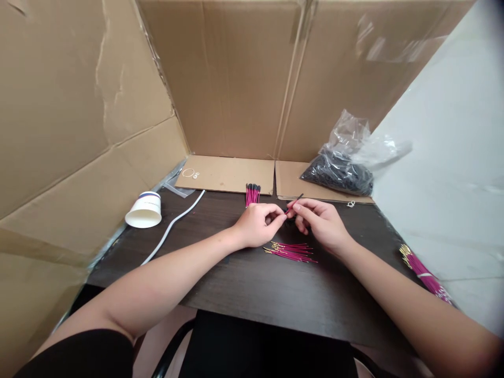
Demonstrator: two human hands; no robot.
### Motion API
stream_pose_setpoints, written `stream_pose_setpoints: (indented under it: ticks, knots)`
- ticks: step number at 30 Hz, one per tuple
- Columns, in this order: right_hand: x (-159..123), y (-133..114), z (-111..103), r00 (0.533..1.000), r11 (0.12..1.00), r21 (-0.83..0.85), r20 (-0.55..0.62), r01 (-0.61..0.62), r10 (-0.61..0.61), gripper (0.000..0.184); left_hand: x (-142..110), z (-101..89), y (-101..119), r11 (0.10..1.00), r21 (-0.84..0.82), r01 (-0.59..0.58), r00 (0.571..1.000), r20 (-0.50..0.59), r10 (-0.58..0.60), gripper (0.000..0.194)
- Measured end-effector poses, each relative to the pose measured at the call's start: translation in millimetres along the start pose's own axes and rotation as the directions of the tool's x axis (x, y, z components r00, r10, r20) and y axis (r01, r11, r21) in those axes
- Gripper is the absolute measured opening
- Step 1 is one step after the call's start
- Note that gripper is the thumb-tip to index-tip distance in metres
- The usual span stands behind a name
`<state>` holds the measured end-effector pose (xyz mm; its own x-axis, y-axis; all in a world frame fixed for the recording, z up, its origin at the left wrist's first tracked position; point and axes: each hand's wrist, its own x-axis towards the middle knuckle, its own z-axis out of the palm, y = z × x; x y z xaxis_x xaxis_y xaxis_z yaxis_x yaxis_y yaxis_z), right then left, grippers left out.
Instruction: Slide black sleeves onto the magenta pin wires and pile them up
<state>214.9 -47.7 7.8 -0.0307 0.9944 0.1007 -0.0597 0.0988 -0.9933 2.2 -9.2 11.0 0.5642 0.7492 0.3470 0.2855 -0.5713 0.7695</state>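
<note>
Between my two hands is one short magenta wire [292,206] with a black sleeve on its upper end. My left hand [260,224] pinches its lower end between thumb and fingertips. The fingers of my right hand [321,220] close on the wire near the black part. Just below the hands lies a loose pile of magenta wires [291,252] with gold-coloured tips at the left. Behind my left hand rests a bunch of magenta wires with black ends [252,194], its lower part hidden by the hand. Something black under my right fingers is mostly covered.
A clear plastic bag of small black pieces [338,170] sits at the back right on flat cardboard [291,181]. A paper cup [144,210] lies tipped at the left beside a white cable [173,223]. A tied bundle of magenta wires [425,275] is at the right edge. Cardboard walls [236,79] enclose the table.
</note>
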Motion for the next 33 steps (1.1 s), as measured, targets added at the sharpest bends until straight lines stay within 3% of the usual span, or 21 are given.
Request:
stream_pose_setpoints:
  ticks: [3, 6, 8, 10, 12, 14, 16, 18, 26, 33]
  knots:
    - [1.2, 0.0, -0.3, 0.999, 1.0, -0.015, -0.038, -0.02, 0.02, 0.05, 0.2, 0.1, 0.8, 1.0, 0.02, 0.005, 1.0, -0.018, -0.004, 0.026]
    - [2.8, 1.7, -2.8, 0.995, 0.998, -0.065, -0.095, -0.006, 0.0, 0.049, 2.9, -4.5, 0.0, 0.993, 0.114, 0.028, 0.994, -0.109, -0.015, 0.024]
    - [2.9, 3.9, -5.6, 0.992, 0.989, -0.143, -0.115, 0.043, -0.06, 0.043, 7.0, -12.9, -0.5, 0.959, 0.256, 0.121, 0.976, -0.209, -0.067, 0.024]
    - [1.4, 6.3, -8.0, 0.983, 0.958, -0.261, -0.103, 0.118, -0.149, 0.035, 12.5, -24.0, -0.1, 0.868, 0.423, 0.259, 0.949, -0.279, -0.147, 0.023]
    - [-1.5, 7.8, -9.3, 0.967, 0.888, -0.41, -0.048, 0.209, -0.25, 0.027, 17.5, -34.3, 1.5, 0.732, 0.568, 0.377, 0.921, -0.314, -0.23, 0.024]
    - [-4.7, 7.7, -9.4, 0.935, 0.764, -0.56, 0.06, 0.321, -0.349, 0.018, 20.9, -40.6, 3.5, 0.615, 0.655, 0.439, 0.898, -0.322, -0.298, 0.027]
    - [-7.0, 6.8, -8.8, 0.888, 0.631, -0.642, 0.193, 0.436, -0.417, 0.011, 22.2, -42.4, 4.9, 0.541, 0.705, 0.459, 0.885, -0.311, -0.345, 0.031]
    - [-8.0, 6.1, -8.2, 0.854, 0.561, -0.657, 0.28, 0.504, -0.44, 0.009, 22.2, -41.2, 5.0, 0.499, 0.734, 0.46, 0.879, -0.298, -0.372, 0.033]
    - [-6.4, 9.1, -10.3, 0.844, 0.543, -0.656, 0.321, 0.525, -0.429, 0.007, 24.0, -39.1, -2.1, 0.467, 0.754, 0.462, 0.865, -0.266, -0.426, 0.035]
    - [-7.1, 7.6, -9.5, 0.848, 0.537, -0.662, 0.345, 0.524, -0.402, 0.008, 24.3, -38.9, -5.3, 0.478, 0.765, 0.431, 0.881, -0.242, -0.407, 0.033]
